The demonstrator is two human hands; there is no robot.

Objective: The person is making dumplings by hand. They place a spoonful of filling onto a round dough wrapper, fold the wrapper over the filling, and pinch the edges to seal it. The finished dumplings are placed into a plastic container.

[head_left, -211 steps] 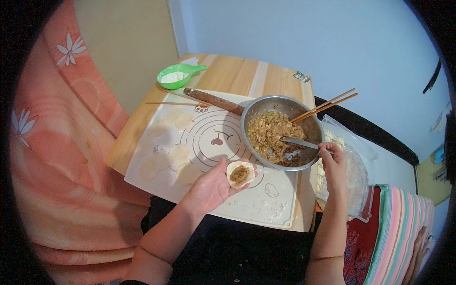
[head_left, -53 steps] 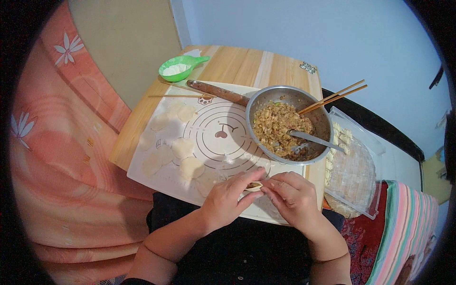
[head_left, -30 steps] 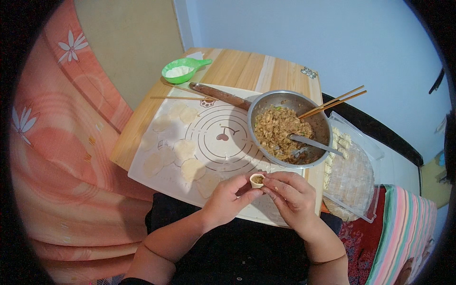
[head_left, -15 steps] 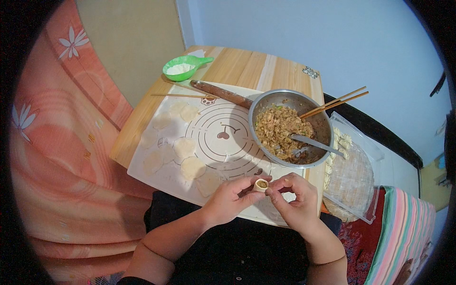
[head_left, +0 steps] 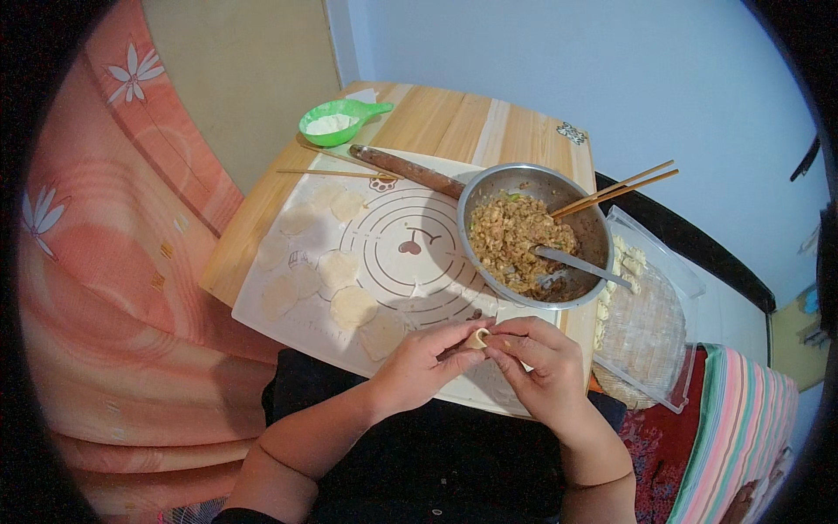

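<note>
My left hand (head_left: 423,362) and my right hand (head_left: 537,362) meet over the near edge of a white pastry mat (head_left: 419,218). Both pinch a small filled dumpling (head_left: 478,338) between their fingertips. Most of the dumpling is hidden by my fingers. Just beyond my hands stands a metal bowl (head_left: 594,236) of minced filling (head_left: 515,240) with a spoon (head_left: 580,265) in it. A pair of chopsticks (head_left: 615,188) rests across the bowl's rim.
Several round dough wrappers (head_left: 336,266) lie on the mat's left side. A rolling pin (head_left: 410,170), a thin stick (head_left: 327,173) and a green scoop of flour (head_left: 336,122) sit at the far end of the wooden table (head_left: 471,122). A woven tray (head_left: 646,327) with dumplings is at right.
Seven seconds ago my left hand held the open filled wrapper alone while my right hand was by the bowl. Since then both hands have come together and folded it closed.
</note>
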